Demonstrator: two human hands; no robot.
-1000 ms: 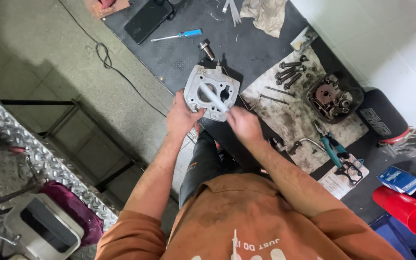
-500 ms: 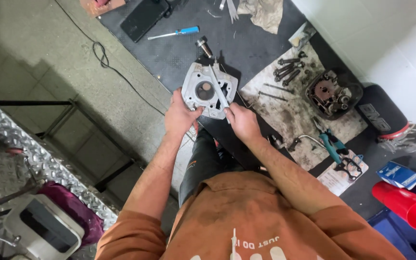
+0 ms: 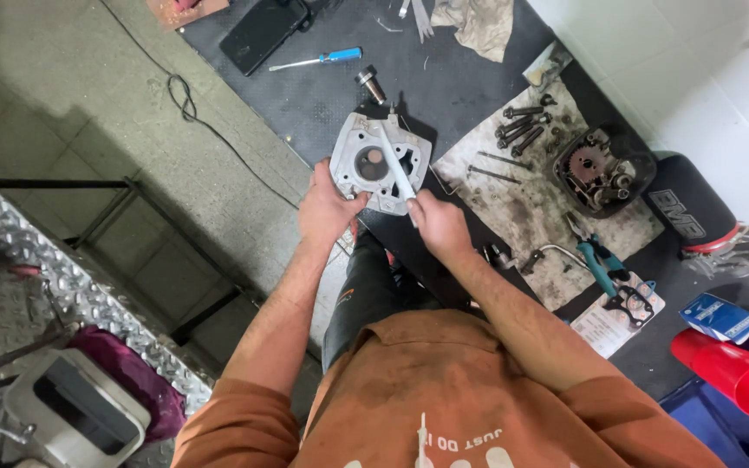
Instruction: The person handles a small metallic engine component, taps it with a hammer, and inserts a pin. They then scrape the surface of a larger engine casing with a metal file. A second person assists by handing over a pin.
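A dark rubber mat [image 3: 322,95] is lying across the floor, carrying everything in the scene, and a grimy sheet of cardboard [image 3: 530,208] is sitting on its right part with loose bolts [image 3: 517,121] scattered at its top edge. A red plastic cup [image 3: 734,373] is lying on its side at the lower right. A round dirty tray with a gear and small parts [image 3: 600,169] is resting at the cardboard's right edge, and teal-handled pliers [image 3: 598,260] are lying just below it. A blue-handled screwdriver [image 3: 322,59] is lying well apart at the top of the mat

The grey metal cylinder head [image 3: 381,162] is being held up off the mat, its open bore facing the camera. The left hand [image 3: 327,208] is gripping its lower left corner, fingers closed around the edge. The right hand [image 3: 439,224] is pinching the lower end of a thin pale strip tool [image 3: 396,165], which is lying diagonally across the head's face, its upper end reaching near the top rim

Judging from this, the head is already off and stripped, with its fasteners set aside; the face appears to be in the middle of being scraped or checked, and nothing is showing it finished. The head is sitting directly between both grips, touching the left one, with the right touching only the strip
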